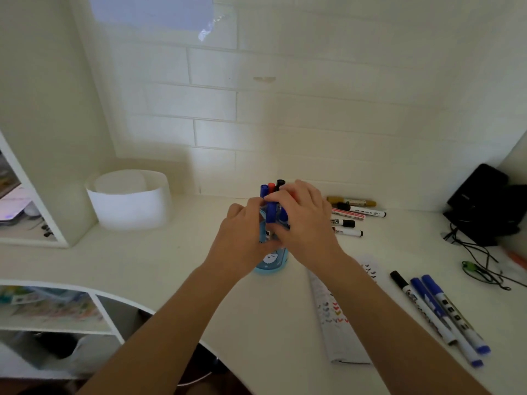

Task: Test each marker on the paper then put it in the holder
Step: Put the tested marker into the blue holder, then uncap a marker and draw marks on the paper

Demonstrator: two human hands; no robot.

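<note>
The right hand is closed in a pinch on a blue marker, which is held upright at the mouth of the holder, beside the capped markers standing in it. The left hand is wrapped round the holder's upper wall. The marker is judged light, stiff and smooth, a little slippery, and best taken at mid-barrel. The holder is a translucent blue cup with a cartoon print, probably easily tipped. A paper strip with coloured ticks is laid on the white desk, with three loose markers to its right.
</note>
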